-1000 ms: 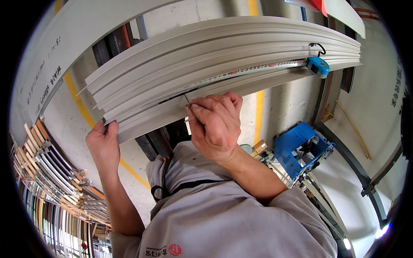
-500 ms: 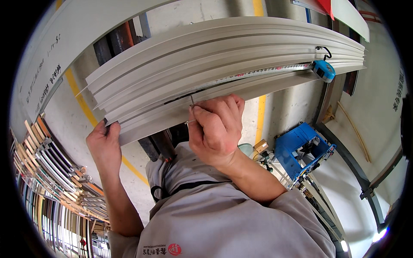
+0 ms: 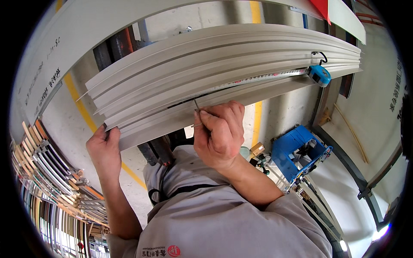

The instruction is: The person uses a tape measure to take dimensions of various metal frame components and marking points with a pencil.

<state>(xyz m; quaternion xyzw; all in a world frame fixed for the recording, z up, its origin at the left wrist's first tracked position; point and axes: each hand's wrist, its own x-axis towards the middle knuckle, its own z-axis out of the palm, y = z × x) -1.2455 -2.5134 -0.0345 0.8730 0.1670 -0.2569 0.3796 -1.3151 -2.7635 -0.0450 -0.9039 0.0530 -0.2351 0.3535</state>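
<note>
A stack of long, pale grey ridged profiles (image 3: 172,64) runs across in front of me. My left hand (image 3: 104,150) pinches the left end of the nearest profile (image 3: 148,130) between thumb and fingers. My right hand (image 3: 220,134) is closed around a thin, dark pointed rod (image 3: 196,104), its tip at the groove near the tape; I cannot make out its exact kind. A tape measure (image 3: 319,75) with a blue case sits toward the right end, its blade (image 3: 254,79) drawn out leftward along the profiles. A black wrist strap loops from the case.
Dark steel supports (image 3: 161,150) stand under the stack. Beyond it lies a wide pale panel (image 3: 81,43) with handwriting. Racks of long strips (image 3: 56,167) fill the lower left. A blue machine (image 3: 297,150) and a small cardboard box (image 3: 257,149) are at the right.
My right hand and the rod have shifted slightly right along the profile, and the rod leans more. My left hand keeps its hold on the end. The whole view has moved a little.
</note>
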